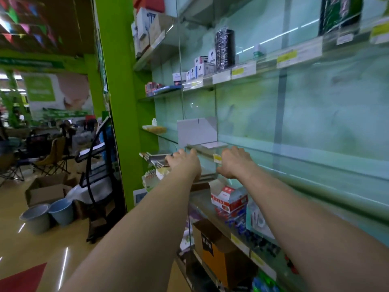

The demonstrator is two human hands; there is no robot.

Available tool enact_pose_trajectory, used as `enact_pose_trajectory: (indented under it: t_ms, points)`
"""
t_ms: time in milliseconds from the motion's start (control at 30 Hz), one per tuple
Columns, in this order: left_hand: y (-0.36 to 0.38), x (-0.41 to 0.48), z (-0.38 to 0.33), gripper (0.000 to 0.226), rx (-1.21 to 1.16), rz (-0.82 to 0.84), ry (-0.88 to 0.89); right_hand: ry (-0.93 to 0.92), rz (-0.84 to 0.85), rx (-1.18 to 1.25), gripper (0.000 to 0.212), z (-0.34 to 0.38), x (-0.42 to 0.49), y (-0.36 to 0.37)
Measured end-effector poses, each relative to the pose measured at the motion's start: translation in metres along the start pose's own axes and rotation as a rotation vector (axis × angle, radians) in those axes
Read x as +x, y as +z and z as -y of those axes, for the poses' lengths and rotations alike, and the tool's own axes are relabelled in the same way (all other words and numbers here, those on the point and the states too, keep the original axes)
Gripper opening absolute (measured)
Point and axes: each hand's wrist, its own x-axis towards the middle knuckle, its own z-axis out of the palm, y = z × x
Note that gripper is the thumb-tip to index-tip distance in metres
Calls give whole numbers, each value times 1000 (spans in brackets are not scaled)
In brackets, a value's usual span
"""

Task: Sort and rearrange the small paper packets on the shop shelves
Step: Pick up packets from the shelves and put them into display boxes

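Several flat paper packets point(156, 159) lie stacked at the left end of a glass shelf, long edges running roughly along its front; blur hides their print; the left hand point(183, 164) lays nearly straight fingers on them; the right hand point(233, 163) bends over the shelf rail point(205, 153) beside a yellow label point(217, 158), fingertips hidden, so I cannot tell its grip.

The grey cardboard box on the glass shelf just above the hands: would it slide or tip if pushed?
The grey cardboard box has thin walls and looks nearly empty, so it is probably light. On the smooth glass shelf it would likely slide easily. Its tall back flap may bend rather than resist a push.
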Motion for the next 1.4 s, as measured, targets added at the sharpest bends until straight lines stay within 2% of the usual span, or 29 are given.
enact_pose_trajectory:
  t_ms: [300,433,700,967,1233,1400]
  points:
    - [-3,83,-9,66,-48,-61,67,-2,-33,-32,52,-22,69,-4]
    - [-4,126,-9,58,-119,-59,133,30,-43,-62,41,-31,103,0]
    - [10,223,-3,71,-211,-13,273,83,20,-80,39,-25,179,32]
    - [39,308,-5,81,-339,139,392,101,72,-187,37,-12,247,62]
    - [65,372,-19,84,-412,243,562,133,147,-273,53,-7,298,97]
    - [84,396,-40,76,-434,308,612,163,199,-314,52,-12,323,114]
